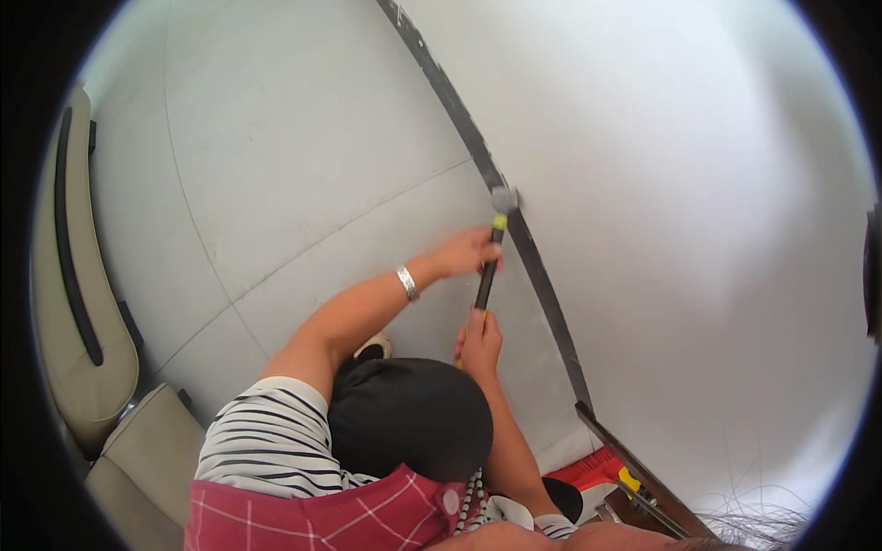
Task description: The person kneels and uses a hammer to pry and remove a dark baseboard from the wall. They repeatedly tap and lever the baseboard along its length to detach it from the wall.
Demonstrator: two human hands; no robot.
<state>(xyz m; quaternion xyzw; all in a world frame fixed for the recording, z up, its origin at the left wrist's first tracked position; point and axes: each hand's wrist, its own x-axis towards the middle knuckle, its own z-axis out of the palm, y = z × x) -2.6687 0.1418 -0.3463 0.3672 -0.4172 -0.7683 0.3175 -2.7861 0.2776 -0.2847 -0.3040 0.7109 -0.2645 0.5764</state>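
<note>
A hammer [487,280] with a black handle, a yellow band and a blurred grey head slants upward in front of me. Its head overlaps the dark skirting strip [542,298] at the foot of the white wall. My left hand [467,253], with a silver bracelet at the wrist, is closed round the upper handle just below the yellow band. Lower down, my right hand [480,340] grips the end of the same handle. The left hand is slightly smeared by motion. My knee in dark cloth [413,413] rises between the arms.
Grey floor tiles [303,156] spread to the left of the strip. The white wall [680,239] fills the right side. Beige padded seats [87,303] stand at far left. Near the lower right, a red item [588,470] and a yellow item [629,477] lie by a brown wooden edge [643,468].
</note>
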